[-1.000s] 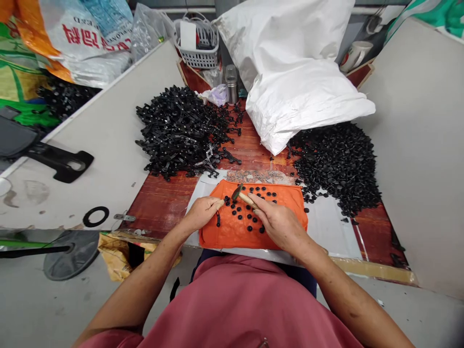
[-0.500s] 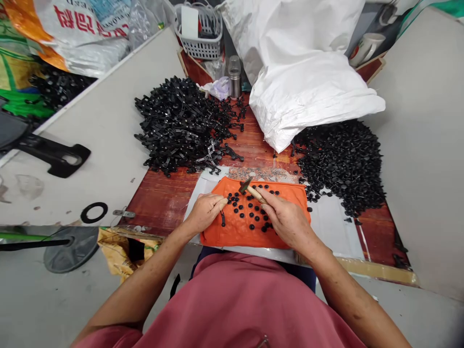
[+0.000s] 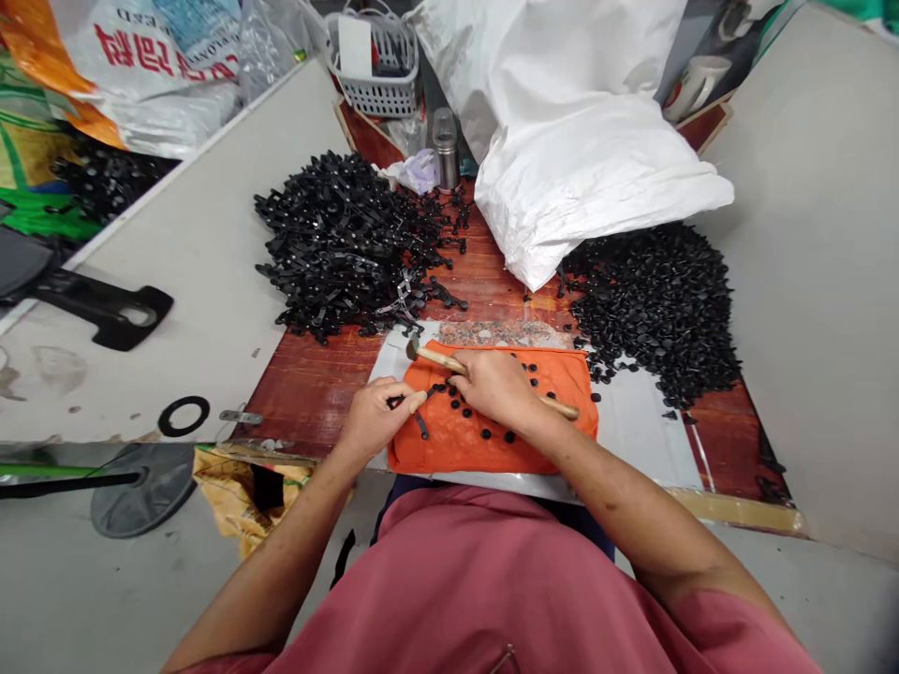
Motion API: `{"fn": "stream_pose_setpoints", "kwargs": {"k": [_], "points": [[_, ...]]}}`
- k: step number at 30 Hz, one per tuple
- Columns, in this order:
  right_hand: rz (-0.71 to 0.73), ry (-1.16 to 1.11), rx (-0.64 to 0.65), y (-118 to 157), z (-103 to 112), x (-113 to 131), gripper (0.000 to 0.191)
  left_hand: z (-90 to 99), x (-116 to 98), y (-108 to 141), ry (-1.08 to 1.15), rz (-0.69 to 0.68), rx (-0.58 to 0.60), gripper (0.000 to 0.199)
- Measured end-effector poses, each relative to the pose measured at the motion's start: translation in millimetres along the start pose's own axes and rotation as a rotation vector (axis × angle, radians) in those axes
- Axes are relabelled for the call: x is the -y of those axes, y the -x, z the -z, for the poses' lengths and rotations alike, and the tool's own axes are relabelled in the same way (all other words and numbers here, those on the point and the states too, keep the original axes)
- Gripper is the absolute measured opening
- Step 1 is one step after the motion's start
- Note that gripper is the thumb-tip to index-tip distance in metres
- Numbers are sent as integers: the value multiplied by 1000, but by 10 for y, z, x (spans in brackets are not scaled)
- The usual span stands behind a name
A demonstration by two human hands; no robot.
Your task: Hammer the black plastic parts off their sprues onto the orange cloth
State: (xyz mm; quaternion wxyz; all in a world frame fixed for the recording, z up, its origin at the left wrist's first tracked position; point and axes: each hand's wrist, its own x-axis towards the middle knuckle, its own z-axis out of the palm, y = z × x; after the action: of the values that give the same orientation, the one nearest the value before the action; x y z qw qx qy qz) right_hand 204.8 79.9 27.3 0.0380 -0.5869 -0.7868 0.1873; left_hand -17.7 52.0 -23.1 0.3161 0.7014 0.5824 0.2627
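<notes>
My left hand (image 3: 379, 417) is closed at the left edge of an orange cloth (image 3: 435, 454). Its thumb and fingers pinch a black jointed plastic part (image 3: 421, 426), whose lower arm hangs over the cloth. My right hand (image 3: 495, 386) lies above the middle of the cloth, wrapped round a small hammer (image 3: 436, 358). The hammer's metal head points left, and its wooden handle sticks out behind the palm. Several round black caps (image 3: 486, 433) are scattered on the cloth, some hidden beneath my right hand.
A heap of black jointed parts (image 3: 344, 248) stands at the left, and a pile of small black caps (image 3: 653, 309) at the right. Between and behind them are a white sack (image 3: 596, 178), a metal-based shaker or bottle (image 3: 446, 154) and a grey basket (image 3: 379, 89). Pale panels (image 3: 807, 281) flank the table.
My right hand has moved left across the cloth with the hammer, bringing its head near my left hand. My left hand has shifted slightly left and keeps hold of the jointed part.
</notes>
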Motion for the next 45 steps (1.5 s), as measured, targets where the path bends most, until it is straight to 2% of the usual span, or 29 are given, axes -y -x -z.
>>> {"fn": "stream_pose_setpoints", "kwargs": {"k": [3,9,13,17,20,24,30,35,42,45], "points": [[33,48,45,-146,-35,102,26,7,111,153,54,29,17,36],[57,127,76,-178,-61,156,28,84,187,331,153,110,17,41],[30,156,39,-315,-62,182,32,170,139,311,227,74,66,41],[-6,160,7,-400,-28,144,30,171,36,198,137,-1,82,36],[-26,130,-48,-276,78,-1,31,105,-54,88,0,-37,92,40],[-60,-76,-172,106,208,-322,29,14,-130,-18,-117,-61,135,42],[-143,-270,-215,655,107,-669,37,-61,-141,-63,-135,-52,181,43],[-173,-362,-216,845,7,-714,36,-120,-97,-66,-150,-27,193,42],[-123,-370,-163,933,-30,-663,43,-89,-42,-63,-37,-20,130,42],[-105,-399,-159,946,-36,-647,44,-80,-50,-69,-29,-24,140,43]]}}
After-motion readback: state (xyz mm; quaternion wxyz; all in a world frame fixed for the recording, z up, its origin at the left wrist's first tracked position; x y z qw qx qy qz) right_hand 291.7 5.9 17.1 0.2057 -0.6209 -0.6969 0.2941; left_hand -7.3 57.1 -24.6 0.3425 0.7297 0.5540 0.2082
